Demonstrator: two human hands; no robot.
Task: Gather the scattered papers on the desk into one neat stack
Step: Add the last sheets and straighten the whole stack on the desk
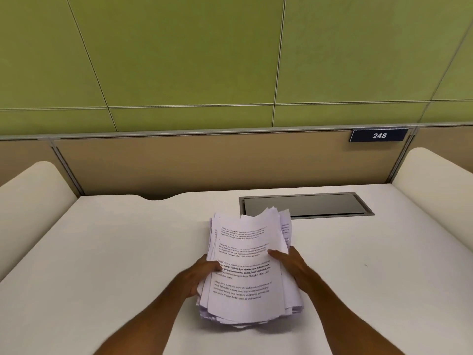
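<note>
A thick stack of white printed papers (245, 265) is held over the middle of the white desk (102, 252). Its edges are ragged, with sheets sticking out at the top right and bottom. My left hand (197, 275) grips the stack's left edge, thumb on the top sheet. On the right edge my right hand (291, 265) grips it the same way, thumb lying across the printed page. Fingers of both hands are hidden under the papers.
A grey recessed cable flap (304, 204) sits in the desk just behind the stack. A tan partition (179, 165) with a blue sign reading 248 (378, 135) closes the back. White rounded side dividers (435, 180) flank the desk.
</note>
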